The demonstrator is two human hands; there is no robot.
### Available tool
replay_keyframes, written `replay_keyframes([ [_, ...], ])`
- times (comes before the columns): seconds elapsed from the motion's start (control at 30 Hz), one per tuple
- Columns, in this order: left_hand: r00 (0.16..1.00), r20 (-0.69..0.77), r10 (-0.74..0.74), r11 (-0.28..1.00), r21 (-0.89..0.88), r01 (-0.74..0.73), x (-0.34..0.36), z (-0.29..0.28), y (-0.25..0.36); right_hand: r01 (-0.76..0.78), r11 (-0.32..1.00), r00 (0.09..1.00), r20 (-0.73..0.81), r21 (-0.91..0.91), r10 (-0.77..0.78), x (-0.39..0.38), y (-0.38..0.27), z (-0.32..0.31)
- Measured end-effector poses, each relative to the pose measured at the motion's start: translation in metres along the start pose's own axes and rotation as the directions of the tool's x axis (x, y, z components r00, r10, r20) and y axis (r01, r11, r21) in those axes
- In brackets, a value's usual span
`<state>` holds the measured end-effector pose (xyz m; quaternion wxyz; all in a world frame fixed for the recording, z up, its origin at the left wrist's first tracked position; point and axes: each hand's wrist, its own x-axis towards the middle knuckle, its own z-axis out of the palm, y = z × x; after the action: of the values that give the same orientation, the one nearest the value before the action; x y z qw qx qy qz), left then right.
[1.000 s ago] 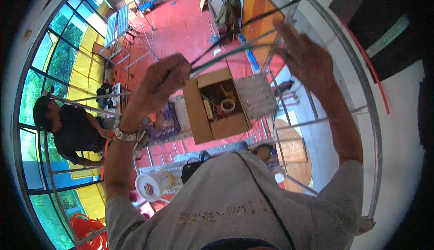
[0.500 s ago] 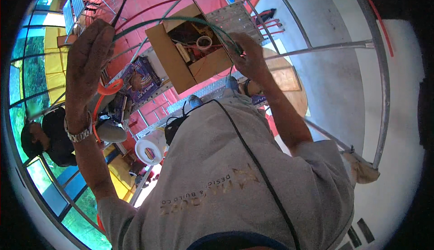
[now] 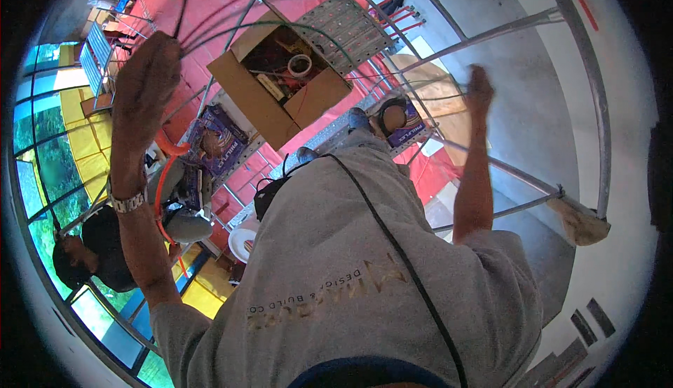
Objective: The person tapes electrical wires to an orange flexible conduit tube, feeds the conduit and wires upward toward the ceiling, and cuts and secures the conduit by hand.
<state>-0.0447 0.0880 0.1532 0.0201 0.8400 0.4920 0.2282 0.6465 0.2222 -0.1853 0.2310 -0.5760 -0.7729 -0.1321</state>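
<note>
My left hand (image 3: 146, 86), raised at the left, is closed round a bundle of black, red and green wires (image 3: 280, 25); the black one runs upward out of the fist, the others arc to the right. My right hand (image 3: 478, 90) is farther right, blurred, with its fingers closed on thin wires that stretch across toward it. Between and beyond my hands sits an open cardboard box (image 3: 249, 118) holding a white roll (image 3: 299, 67) and jumbled small items. An orange hose (image 3: 167, 167) hangs in a loop by my left wrist.
A co-worker (image 3: 102, 248) is low at the left, by windows. Metal scaffold tubes (image 3: 505, 30) surround me. Perforated platforms (image 3: 336, 27) carry purple cartons (image 3: 217, 139). Below are a red floor covering (image 3: 189, 2), a white bucket (image 3: 242, 241) and a round wooden board (image 3: 445, 114).
My right hand has swung out to the right from beside the box, drawing wires across. My left hand has shifted left since a second ago and stays closed. The view has tilted downward.
</note>
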Motion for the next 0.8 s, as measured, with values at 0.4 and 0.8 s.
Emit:
replay_keyframes([
  [0.4, 0.732, 0.379, -0.566, 0.245, -0.771, 0.588, 0.034, -0.012, 0.045, 0.030, 0.965, 0.846, 0.508, 0.259, -0.163, 0.106, -0.010, -0.115],
  [0.8, 0.638, 0.146, -0.756, 0.377, -0.701, 0.606, -0.042, -0.030, -0.012, 0.005, 0.988, 0.755, 0.647, 0.153, -0.104, 0.066, -0.032, -0.040],
])
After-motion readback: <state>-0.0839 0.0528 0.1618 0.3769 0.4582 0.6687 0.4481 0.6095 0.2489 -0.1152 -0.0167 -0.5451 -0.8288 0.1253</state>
